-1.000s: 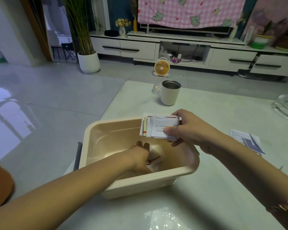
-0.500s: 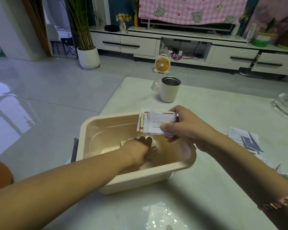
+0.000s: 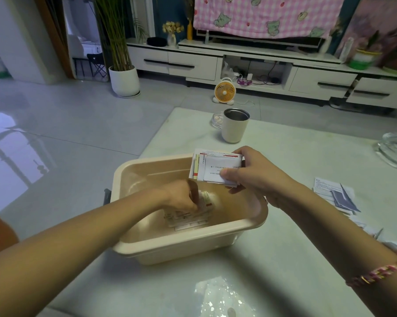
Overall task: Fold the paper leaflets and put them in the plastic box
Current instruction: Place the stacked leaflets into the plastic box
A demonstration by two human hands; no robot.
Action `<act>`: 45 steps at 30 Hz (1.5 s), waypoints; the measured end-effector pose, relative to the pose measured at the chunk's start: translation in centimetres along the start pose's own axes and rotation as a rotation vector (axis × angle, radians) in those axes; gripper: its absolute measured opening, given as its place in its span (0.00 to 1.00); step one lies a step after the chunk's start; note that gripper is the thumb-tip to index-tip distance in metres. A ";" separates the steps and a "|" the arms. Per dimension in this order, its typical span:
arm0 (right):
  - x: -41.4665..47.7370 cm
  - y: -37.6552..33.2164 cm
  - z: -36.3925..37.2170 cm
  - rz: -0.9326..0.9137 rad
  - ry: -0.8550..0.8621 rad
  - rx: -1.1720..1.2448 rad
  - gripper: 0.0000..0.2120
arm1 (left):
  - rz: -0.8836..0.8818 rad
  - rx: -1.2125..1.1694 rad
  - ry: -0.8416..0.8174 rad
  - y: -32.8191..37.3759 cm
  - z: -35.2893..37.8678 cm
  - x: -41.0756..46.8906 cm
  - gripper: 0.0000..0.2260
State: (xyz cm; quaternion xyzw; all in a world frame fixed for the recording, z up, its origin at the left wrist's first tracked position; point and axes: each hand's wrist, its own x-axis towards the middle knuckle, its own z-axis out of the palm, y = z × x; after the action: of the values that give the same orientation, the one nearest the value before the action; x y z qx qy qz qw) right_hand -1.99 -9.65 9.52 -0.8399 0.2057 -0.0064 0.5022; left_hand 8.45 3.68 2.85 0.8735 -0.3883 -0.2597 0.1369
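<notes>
A beige plastic box (image 3: 147, 248) stands on the pale table near its left edge. Inside it my left hand (image 3: 183, 195) grips a blurred bundle of folded leaflets (image 3: 188, 219) low in the box. Above the box's far right rim my right hand (image 3: 250, 172) pinches a small stack of folded white leaflets (image 3: 213, 167) with red and yellow edges, thumb on top. More unfolded leaflets (image 3: 337, 194) lie flat on the table to the right.
A cream tumbler (image 3: 235, 125) with a small glass dish (image 3: 217, 120) behind it stands beyond the box. A glass ashtray (image 3: 395, 151) sits at the right edge. The table's left edge drops to tiled floor. A clear plastic wrapper (image 3: 222, 298) lies near me.
My left hand has risen a little inside the box with a bundle of leaflets in its fingers. My right hand holds its stack at about the same place.
</notes>
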 end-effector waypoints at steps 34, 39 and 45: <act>-0.3 -0.9 -0.9 0.064 -0.123 -0.131 0.14 | 0.021 -0.004 0.015 -1.2 -0.8 -0.3 0.14; -0.1 -2.4 0.4 0.172 -0.415 -0.498 0.10 | -0.065 -0.057 -0.120 -1.8 -0.8 -0.1 0.08; 2.9 0.5 6.0 0.562 -0.705 -0.442 0.03 | -0.209 -0.210 -0.237 -1.1 -1.1 0.1 0.11</act>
State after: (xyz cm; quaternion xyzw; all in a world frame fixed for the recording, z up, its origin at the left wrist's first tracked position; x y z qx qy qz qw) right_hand 1.81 -5.84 5.51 -0.7895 0.2383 0.4569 0.3334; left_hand 9.80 4.41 3.26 0.8533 -0.2795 -0.4127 0.1530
